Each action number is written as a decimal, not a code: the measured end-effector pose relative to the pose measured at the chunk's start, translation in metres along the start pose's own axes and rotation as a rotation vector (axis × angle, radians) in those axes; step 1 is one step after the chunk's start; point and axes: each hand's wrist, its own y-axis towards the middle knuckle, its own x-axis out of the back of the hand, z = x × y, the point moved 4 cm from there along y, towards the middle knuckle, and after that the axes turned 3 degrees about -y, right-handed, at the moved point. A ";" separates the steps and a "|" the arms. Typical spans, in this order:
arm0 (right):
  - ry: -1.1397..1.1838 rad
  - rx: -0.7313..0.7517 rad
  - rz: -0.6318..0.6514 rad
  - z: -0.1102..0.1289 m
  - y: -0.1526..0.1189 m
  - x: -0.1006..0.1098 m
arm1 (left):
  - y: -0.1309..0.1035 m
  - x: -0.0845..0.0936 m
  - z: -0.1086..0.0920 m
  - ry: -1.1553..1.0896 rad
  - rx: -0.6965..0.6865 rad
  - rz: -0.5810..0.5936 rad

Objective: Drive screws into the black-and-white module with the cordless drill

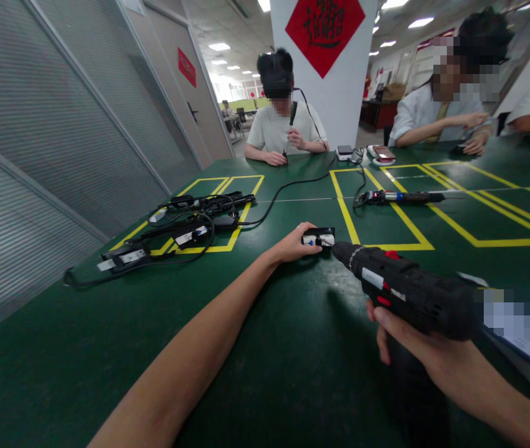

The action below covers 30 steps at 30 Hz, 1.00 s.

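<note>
My left hand point(297, 243) grips a small black box-shaped part point(326, 231) with white labels on its near side, low on the green table point(265, 336). My right hand point(414, 342) is wrapped round the handle of a black cordless drill point(400, 286) with red switches. The drill's chuck points left, its front end close to the right side of the black part. Whether the bit touches the part cannot be made out.
Black devices with cables point(194, 221) lie at left within yellow tape. A tool with a coiled cord point(400, 196) lies back right. A screen point(526, 336) stands at the right edge. Across the table sit a person in a headset point(288, 124) and another person point(437, 118).
</note>
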 end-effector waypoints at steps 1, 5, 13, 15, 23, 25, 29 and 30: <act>-0.002 0.004 0.000 0.000 0.000 0.000 | 0.000 0.000 -0.001 0.003 -0.002 0.000; -0.006 0.007 -0.009 -0.001 -0.001 0.001 | 0.000 0.001 -0.002 0.013 0.008 0.004; -0.017 -0.005 -0.023 -0.004 -0.001 0.001 | 0.000 0.000 0.001 0.008 0.010 0.004; -0.014 -0.010 -0.017 -0.004 0.000 0.001 | 0.000 0.000 0.001 0.010 0.012 0.011; 0.011 -0.007 -0.031 0.000 -0.001 0.001 | 0.000 0.001 0.001 0.012 0.036 0.008; 0.007 0.004 -0.026 -0.001 -0.001 0.001 | 0.000 0.001 0.001 0.007 0.030 0.007; -0.002 -0.009 -0.010 0.002 -0.002 0.001 | 0.000 0.001 0.001 -0.001 0.012 0.009; -0.001 -0.009 -0.018 0.005 -0.003 0.001 | 0.000 0.001 0.001 -0.003 0.012 0.008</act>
